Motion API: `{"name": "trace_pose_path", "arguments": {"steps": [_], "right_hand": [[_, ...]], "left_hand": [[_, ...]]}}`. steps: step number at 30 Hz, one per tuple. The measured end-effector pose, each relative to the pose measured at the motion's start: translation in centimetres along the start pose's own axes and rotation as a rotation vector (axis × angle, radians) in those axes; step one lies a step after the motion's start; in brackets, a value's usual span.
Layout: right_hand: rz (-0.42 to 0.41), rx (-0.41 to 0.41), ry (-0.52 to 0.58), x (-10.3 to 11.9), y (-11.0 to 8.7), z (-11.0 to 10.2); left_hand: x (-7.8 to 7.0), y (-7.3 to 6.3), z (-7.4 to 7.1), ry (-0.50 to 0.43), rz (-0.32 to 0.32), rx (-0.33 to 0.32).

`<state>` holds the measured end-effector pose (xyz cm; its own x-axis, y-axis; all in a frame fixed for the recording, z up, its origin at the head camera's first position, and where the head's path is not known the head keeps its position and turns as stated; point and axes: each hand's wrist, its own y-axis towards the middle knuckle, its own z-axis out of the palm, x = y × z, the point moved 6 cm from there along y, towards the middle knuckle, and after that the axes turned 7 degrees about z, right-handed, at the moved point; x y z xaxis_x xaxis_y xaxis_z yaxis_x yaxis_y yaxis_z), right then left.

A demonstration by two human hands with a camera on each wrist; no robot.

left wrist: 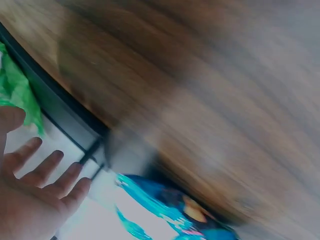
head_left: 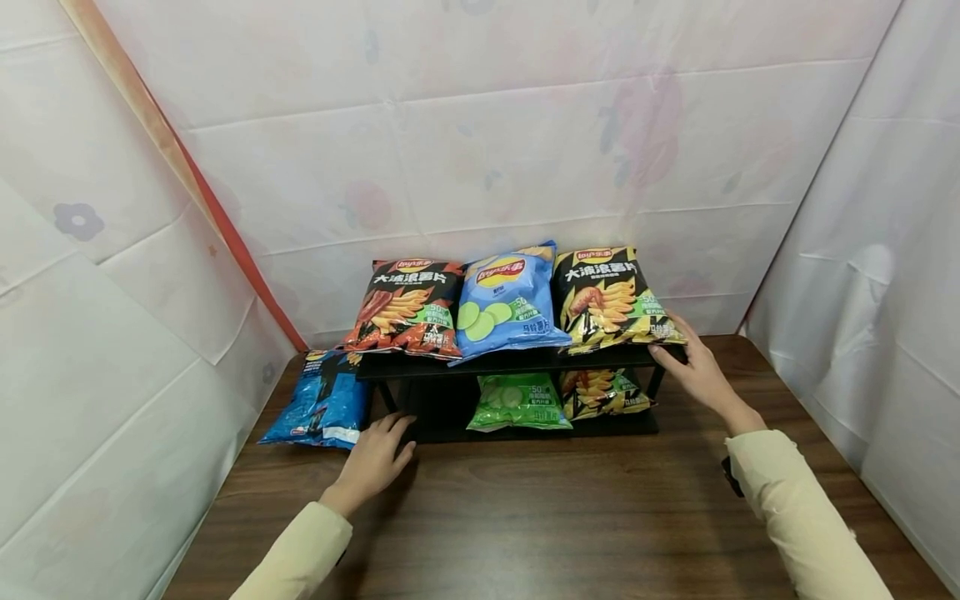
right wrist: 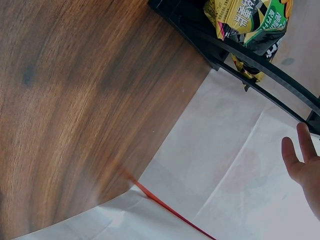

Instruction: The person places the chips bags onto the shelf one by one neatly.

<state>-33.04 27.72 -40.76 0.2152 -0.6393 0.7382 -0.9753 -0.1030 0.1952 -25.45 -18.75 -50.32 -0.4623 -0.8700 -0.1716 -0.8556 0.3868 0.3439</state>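
A black two-tier rack (head_left: 600, 359) carries bags of chips. On its upper shelf lean a red-and-black bag (head_left: 405, 308), a light blue bag (head_left: 506, 304) and a yellow-and-black bag (head_left: 603, 300). Below are a green bag (head_left: 517, 402) and another yellow-and-black bag (head_left: 606, 393). My left hand (head_left: 377, 454), fingers spread and holding nothing, is by the rack's lower left corner; whether it touches is unclear. With its fingers extended, my right hand (head_left: 701, 371) touches the upper shelf's right end, beside the yellow-and-black bag.
A darker blue chip bag (head_left: 318, 400) lies on the wooden table (head_left: 540, 517), left of the rack. White patterned cloth (head_left: 487, 158) hangs behind the table and along both sides. An orange-red strip (head_left: 225, 225) runs down the back left corner.
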Motion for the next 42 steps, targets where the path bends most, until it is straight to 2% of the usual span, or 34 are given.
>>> {"name": "trace_pose_path", "arguments": {"steps": [5, 9, 14, 17, 23, 35, 38, 42], "right_hand": [[-0.013, -0.005, 0.000, 0.1, 0.0, 0.0], [-0.021, -0.005, 0.001, 0.2, 0.0, 0.0], [-0.039, -0.006, 0.010, 0.4, 0.0, -0.1], [-0.034, -0.008, 0.005, 0.3, 0.0, -0.1], [-0.017, -0.004, 0.004, 0.1, 0.0, 0.0], [-0.012, -0.001, 0.009, 0.2, 0.0, 0.0], [-0.007, 0.007, 0.011, 1.4, -0.5, -0.1], [-0.003, 0.008, 0.012, 1.4, -0.6, -0.1]], "left_hand": [[1.8, -1.2, -0.7, 0.088, -0.031, -0.026], [3.4, -1.6, -1.7, 0.125, -0.077, -0.084], [5.4, -1.5, -2.7, 0.151, -0.140, -0.176], [6.5, -1.3, -2.9, 0.145, -0.203, -0.191], [8.1, -1.0, -2.7, 0.109, -0.317, -0.144], [9.9, -0.5, -1.3, 0.100, -0.430, -0.019], [10.0, -0.3, -0.9, 0.093, -0.453, 0.021], [9.8, -0.1, -0.4, 0.086, -0.486, 0.078]]}}
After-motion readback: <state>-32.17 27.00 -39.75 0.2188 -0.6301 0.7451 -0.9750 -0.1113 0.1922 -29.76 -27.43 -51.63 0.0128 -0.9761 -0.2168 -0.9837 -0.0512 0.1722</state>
